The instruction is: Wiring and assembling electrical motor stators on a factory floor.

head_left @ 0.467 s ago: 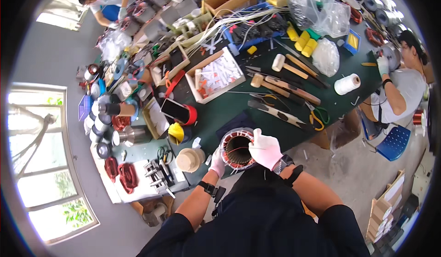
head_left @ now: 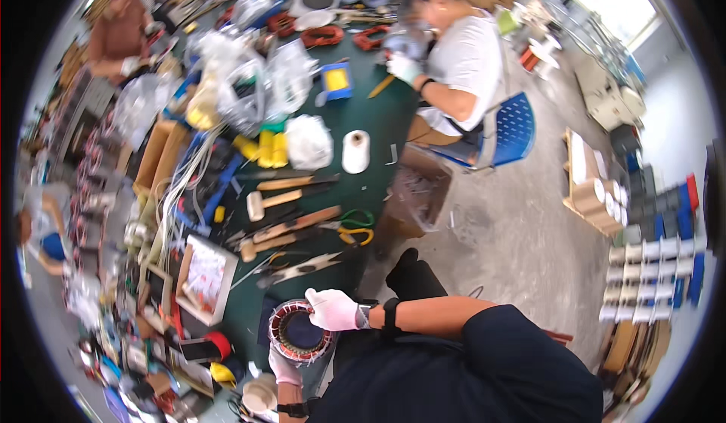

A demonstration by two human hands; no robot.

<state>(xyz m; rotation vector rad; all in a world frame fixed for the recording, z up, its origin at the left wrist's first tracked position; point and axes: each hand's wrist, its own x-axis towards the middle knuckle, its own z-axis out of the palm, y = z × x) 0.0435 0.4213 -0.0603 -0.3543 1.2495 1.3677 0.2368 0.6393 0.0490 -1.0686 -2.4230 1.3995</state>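
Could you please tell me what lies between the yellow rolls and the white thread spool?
The head view shows a bunched white plastic bag between the yellow rolls and the white thread spool.

One wound ring (head_left: 293, 353) is touched by two gloved hands, the left hand (head_left: 286, 368) and the right hand (head_left: 333, 310). Beyond the ring, two mallets (head_left: 255, 206) and one pair of scissors (head_left: 346, 235) are counted; farther beyond it, three yellow rolls (head_left: 265, 149), one white thread cone (head_left: 355, 152) and one small blue tray (head_left: 340, 95) are seen. Left of the ring, one box (head_left: 225, 281) of white pieces (head_left: 206, 268) is placed. One blue chair (head_left: 516, 128) is seen beyond the ring, rightward.
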